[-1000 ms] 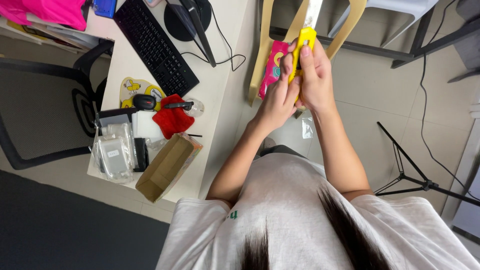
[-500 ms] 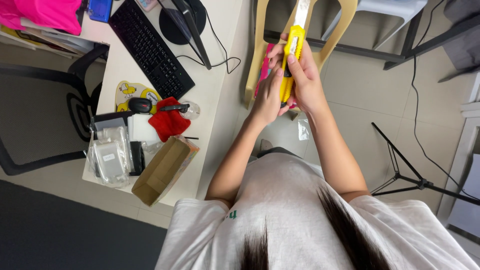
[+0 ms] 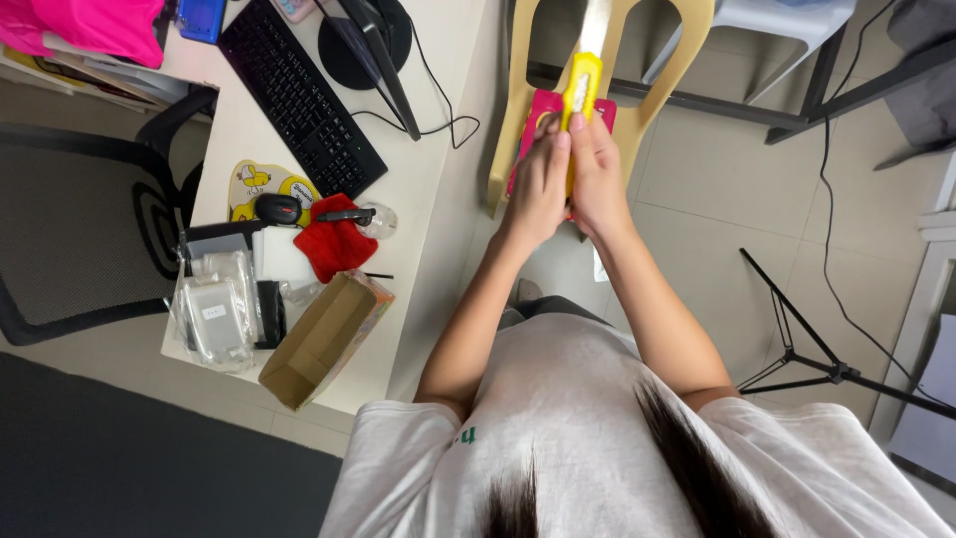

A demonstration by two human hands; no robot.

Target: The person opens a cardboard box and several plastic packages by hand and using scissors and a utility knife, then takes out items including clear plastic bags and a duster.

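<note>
My left hand point(image 3: 536, 189) and my right hand point(image 3: 601, 177) are raised together in front of me. Both close around the lower part of a yellow utility knife point(image 3: 582, 82). Its pale blade point(image 3: 596, 25) sticks out upward, away from me. A flat pink packet point(image 3: 543, 105) shows just behind the knife and my fingers; whether a hand holds it, I cannot tell. Behind it stands a tan plastic chair point(image 3: 510, 120).
To my left is a white desk point(image 3: 428, 209) with a black keyboard point(image 3: 299, 95), monitor stand point(image 3: 368, 45), mouse point(image 3: 277, 208), red cloth point(image 3: 334, 244), plastic bags point(image 3: 214, 309) and an open cardboard box point(image 3: 324, 339). A black tripod point(image 3: 807, 349) and cables are on the tiled floor at right.
My hands with the yellow knife have shifted a little to the left in view and drawn closer together around its handle. The desk items have not moved.
</note>
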